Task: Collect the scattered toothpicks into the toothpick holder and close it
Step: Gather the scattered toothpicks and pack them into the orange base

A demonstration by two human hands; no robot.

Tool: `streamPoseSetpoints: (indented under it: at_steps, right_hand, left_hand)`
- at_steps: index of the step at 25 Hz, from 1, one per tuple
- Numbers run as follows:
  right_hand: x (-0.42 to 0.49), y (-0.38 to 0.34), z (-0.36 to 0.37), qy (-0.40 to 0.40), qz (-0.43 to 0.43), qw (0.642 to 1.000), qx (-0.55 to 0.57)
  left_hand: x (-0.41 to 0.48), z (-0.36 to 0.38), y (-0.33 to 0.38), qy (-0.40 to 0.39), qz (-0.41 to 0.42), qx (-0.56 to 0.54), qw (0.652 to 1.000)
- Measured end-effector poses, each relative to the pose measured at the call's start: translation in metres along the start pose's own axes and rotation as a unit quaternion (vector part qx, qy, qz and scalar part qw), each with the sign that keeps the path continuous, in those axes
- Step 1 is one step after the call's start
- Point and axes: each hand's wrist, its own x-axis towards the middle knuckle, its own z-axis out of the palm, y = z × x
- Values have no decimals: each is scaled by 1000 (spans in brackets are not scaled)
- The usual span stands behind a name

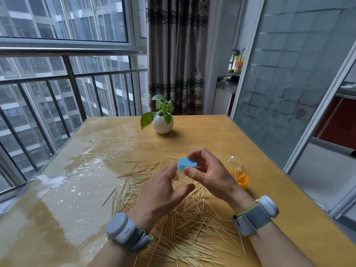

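Several wooden toothpicks (192, 216) lie scattered in a wide pile on the wooden table (96, 189). Above the pile I hold a clear toothpick holder (180, 180) with a blue cap (186, 164). My left hand (163, 193) wraps round the clear body from the left, thumb in front. My right hand (208, 170) pinches the blue cap between thumb and fingertips. I cannot tell whether the cap sits fully on the body. A second holder (236, 170), clear top and orange base with a few toothpicks in it, lies on its side at the right.
A white round pot with a green plant (162, 123) stands at the far middle of the table. The left part of the tabletop is glossy. A railing and window run along the left, and a glass sliding door stands at the right.
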Motion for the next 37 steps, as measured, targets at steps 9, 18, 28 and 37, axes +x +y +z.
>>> streamPoseSetpoints:
  at_steps: [9, 18, 28, 37]
  right_hand:
    - [1, -1, 1, 24, 14, 983, -180]
    - [0, -3, -5, 14, -40, 969, -245]
    - [-3, -5, -1, -10, -81, 969, -233]
    - [-8, 33, -121, 356, 239, 826, -366]
  left_hand:
    - [-1, 6, -2, -27, 7, 14, 1000]
    - [-3, 10, 2, -26, 18, 30, 999]
    - [-1, 12, 4, 46, 22, 27, 998]
    - [-3, 12, 4, -14, -26, 35, 999]
